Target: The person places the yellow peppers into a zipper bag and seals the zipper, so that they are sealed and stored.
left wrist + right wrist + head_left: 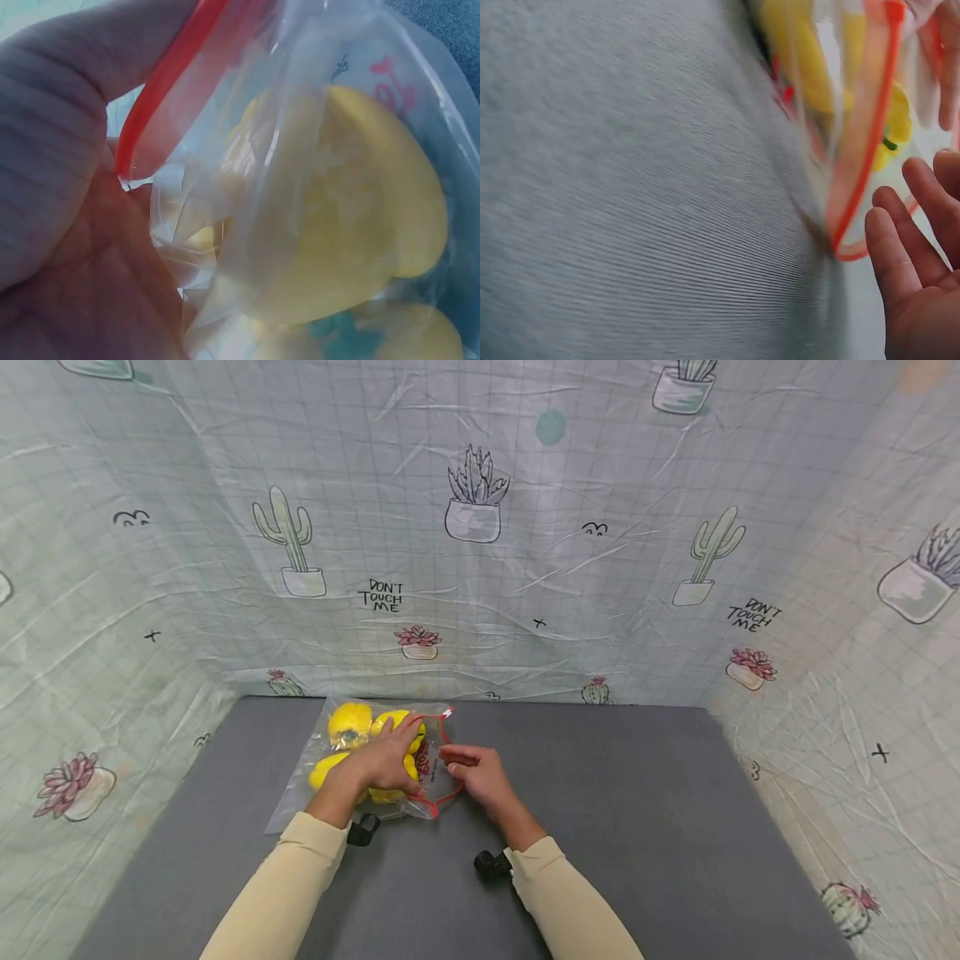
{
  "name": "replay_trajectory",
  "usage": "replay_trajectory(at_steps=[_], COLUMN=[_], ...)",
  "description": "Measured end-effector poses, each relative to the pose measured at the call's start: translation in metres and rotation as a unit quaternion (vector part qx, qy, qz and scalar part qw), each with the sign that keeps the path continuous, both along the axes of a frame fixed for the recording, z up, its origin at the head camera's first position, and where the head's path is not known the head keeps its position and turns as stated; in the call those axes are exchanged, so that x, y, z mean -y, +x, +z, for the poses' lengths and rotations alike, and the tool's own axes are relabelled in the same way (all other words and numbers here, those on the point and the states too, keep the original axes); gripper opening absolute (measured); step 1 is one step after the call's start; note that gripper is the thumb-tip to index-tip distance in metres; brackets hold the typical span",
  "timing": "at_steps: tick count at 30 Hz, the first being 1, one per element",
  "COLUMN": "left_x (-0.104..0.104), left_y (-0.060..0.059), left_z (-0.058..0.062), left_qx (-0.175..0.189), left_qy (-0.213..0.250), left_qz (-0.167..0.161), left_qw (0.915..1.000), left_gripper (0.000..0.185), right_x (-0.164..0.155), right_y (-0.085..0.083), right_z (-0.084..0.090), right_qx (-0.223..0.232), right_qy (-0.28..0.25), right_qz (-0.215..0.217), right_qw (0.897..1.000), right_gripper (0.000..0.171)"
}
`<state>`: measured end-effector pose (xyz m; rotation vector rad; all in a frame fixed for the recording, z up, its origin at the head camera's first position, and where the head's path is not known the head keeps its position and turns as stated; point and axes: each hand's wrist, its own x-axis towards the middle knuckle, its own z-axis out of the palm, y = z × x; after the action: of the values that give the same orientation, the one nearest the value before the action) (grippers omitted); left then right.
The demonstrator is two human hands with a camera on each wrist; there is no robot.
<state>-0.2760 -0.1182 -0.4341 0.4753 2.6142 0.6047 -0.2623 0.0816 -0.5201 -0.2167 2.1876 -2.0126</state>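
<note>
A clear plastic zip bag [292, 806] lies on the grey table with several yellow bell peppers [349, 724] inside, one showing a green stem [889, 144] in the right wrist view. Its red-edged mouth [874, 150] faces right and gapes. My left hand [378, 764] lies across the bag with thumb and fingers spread, touching the mouth's two sides. Up close, the red strip [161, 97] runs past the left thumb. My right hand [483, 781] is just right of the mouth, fingers extended toward it and holding nothing; whether the fingertips touch the rim, I cannot tell.
The grey tabletop [615, 827] stretches right and toward me. A patterned cloth [525, 577] with cactus drawings hangs behind and along both sides. Black wrist-worn devices [491, 865] sit at both cuffs.
</note>
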Motion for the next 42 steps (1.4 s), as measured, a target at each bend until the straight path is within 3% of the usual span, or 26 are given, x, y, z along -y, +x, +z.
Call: replay_trajectory(at_steps=[10,15,24,28,33,36,42], left_x=[-0.005,-0.012,-0.020,-0.018,-0.012,-0.009,-0.011], left_y=[0.001,0.000,0.000,-0.004,-0.020,-0.034,-0.064], left_z=[0.001,0.000,-0.001,0.002,0.013,0.018,0.015], left_qx=[-0.038,-0.047,-0.070,-0.074,-0.060,-0.048,-0.052], left_qy=[-0.028,-0.032,-0.008,0.043,0.111,0.119,0.113], left_qz=[0.001,0.010,0.001,0.000,-0.004,0.001,-0.017], left_qw=[0.9989,0.9983,0.9975,0.9964,0.9920,0.9917,0.9921], left_gripper=[0.112,0.108,0.101,0.093,0.075,0.066,0.054], right_x=[-0.005,-0.006,-0.007,-0.005,0.000,0.005,0.013], right_y=[-0.021,-0.033,-0.053,-0.060,-0.065,-0.066,-0.068], right_z=[0.016,0.022,0.028,0.029,0.032,0.037,0.041], right_qx=[0.006,0.006,0.049,0.070,0.090,0.095,0.107], right_qy=[-0.037,-0.023,0.029,0.028,0.008,-0.004,-0.013], right_qz=[-0.089,-0.136,-0.144,-0.139,-0.142,-0.143,-0.147], right_qw=[0.995,0.990,0.988,0.987,0.986,0.985,0.983], right_gripper=[0.034,0.033,0.032,0.033,0.032,0.034,0.034])
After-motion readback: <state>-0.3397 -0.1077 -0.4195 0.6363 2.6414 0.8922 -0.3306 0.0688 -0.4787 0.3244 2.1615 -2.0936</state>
